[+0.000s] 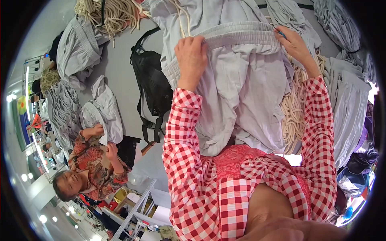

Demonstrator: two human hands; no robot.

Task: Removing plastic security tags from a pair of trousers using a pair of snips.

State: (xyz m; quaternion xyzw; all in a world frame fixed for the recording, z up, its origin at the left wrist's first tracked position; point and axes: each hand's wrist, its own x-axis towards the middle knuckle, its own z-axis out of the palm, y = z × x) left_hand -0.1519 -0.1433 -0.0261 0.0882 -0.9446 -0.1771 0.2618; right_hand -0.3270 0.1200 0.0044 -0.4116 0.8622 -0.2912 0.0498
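Observation:
Light grey trousers or shorts [229, 78] with a gathered elastic waistband lie before me, their lower part hanging towards my chest. My left hand [192, 60] grips the left end of the waistband, fingers curled over it. At the waistband's right end, my right hand [291, 42] holds a small tool with a blue part [282, 33] and a thin dark tip; its kind is unclear. More pale grey garments lie beneath and beyond, with a cream drawstring cord [182, 18] over them.
A black mesh bag [153, 81] with straps lies left on the grey table [120, 60]. Cream cord bundles [295, 111] and stacked grey garments [346, 105] are at right. More cords [108, 15] lie upper left. A co-worker [96, 165] handles a grey garment [104, 114] at left.

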